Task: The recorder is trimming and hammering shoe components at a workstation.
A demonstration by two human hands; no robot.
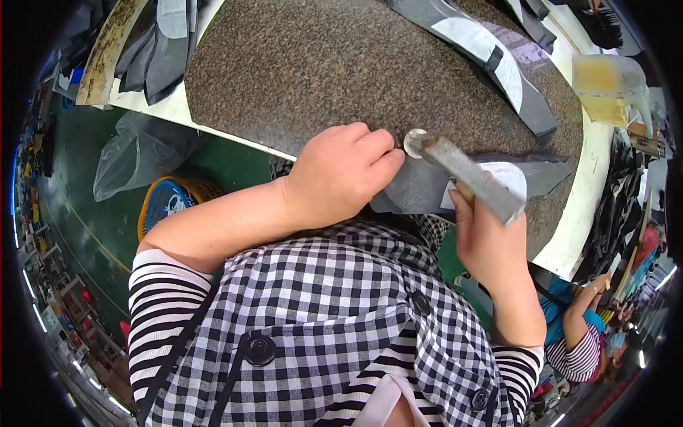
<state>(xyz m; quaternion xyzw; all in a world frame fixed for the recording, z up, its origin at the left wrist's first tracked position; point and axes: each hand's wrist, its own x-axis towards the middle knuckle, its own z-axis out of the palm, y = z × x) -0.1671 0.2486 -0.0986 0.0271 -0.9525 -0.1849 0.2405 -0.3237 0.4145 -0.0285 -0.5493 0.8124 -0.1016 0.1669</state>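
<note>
Checked shirt front nearest, both hands at work on a grey cut piece at the worktop's near edge.

Right hand (491,242) is wrapped around the handle of a metal hammer (466,174), its head at a small white disc (414,141); left hand (341,174), fingers curled, presses the grey cut piece (420,186) onto the speckled worktop (306,71). Judging by this, one piece is mid-way; farther off, more grey pieces (491,53) lie waiting.

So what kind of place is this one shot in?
Probably a factory floor, likely shoe or leather-goods work. Grey cut pieces lie on a speckled workbench, the right hand holds a metal hammer over one, and another seated person works nearby.
</note>
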